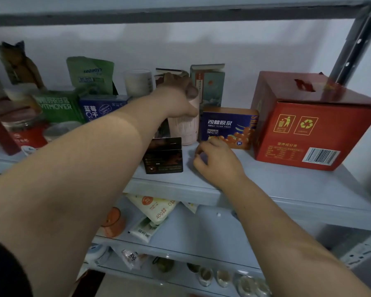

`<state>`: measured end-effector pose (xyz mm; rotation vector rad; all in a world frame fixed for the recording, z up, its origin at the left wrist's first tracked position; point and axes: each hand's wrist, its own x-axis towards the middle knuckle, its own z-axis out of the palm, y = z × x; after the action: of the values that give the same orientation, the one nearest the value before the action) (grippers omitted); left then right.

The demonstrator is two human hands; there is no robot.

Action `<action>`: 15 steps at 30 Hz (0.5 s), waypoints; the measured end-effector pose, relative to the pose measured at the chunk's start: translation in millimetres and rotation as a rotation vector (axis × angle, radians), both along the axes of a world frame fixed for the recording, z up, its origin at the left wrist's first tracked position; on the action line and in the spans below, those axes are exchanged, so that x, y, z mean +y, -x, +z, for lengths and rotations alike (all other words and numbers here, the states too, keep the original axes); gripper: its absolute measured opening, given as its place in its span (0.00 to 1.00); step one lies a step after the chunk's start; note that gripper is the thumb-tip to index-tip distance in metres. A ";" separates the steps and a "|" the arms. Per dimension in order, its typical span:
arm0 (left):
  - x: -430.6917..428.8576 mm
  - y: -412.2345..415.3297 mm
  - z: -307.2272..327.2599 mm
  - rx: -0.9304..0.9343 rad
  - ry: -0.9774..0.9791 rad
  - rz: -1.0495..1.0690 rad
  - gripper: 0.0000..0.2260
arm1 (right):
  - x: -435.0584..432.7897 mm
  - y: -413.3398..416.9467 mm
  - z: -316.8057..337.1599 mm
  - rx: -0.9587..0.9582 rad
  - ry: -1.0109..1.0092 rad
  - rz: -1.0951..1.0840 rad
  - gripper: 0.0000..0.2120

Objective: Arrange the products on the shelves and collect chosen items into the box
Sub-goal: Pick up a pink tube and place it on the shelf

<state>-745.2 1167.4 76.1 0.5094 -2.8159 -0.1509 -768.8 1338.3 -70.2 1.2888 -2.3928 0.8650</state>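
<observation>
Pale blue shelf (266, 183) w/ pink canister (185, 129) under left hand's (176, 95) grip, black box (163, 156) just left-front, blue carton (228, 127) & red box (308, 125) right.

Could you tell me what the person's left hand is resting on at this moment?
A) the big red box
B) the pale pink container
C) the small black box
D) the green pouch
B: the left hand grips the top of the pale pink container, while the right hand hovers empty over the shelf.
</observation>
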 end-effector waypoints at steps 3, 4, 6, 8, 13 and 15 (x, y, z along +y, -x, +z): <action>1.1 -32.0 3.5 0.167 0.012 -0.030 0.41 | 1.9 0.6 0.0 -0.006 -0.002 -0.016 0.10; 4.1 -45.7 7.0 0.253 0.033 -0.059 0.40 | 2.1 0.6 0.7 -0.012 -0.016 -0.012 0.11; 15.3 -78.3 12.5 0.398 0.074 -0.115 0.39 | 1.0 -0.5 2.6 -0.038 -0.040 -0.005 0.10; 29.7 -112.2 14.2 0.485 0.088 -0.163 0.38 | 1.4 -2.9 5.4 -0.093 0.025 -0.017 0.10; 41.2 -180.3 8.4 0.597 0.028 -0.293 0.40 | 14.7 -39.2 24.2 -0.473 0.564 0.231 0.32; 38.4 -193.9 6.4 0.611 -0.130 -0.334 0.39 | 12.9 -62.9 29.5 -0.471 0.600 0.343 0.44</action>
<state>-551.3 1205.8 82.4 -0.0023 -2.2693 -0.4702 -705.9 1351.2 -40.6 1.3515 -1.9510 1.9904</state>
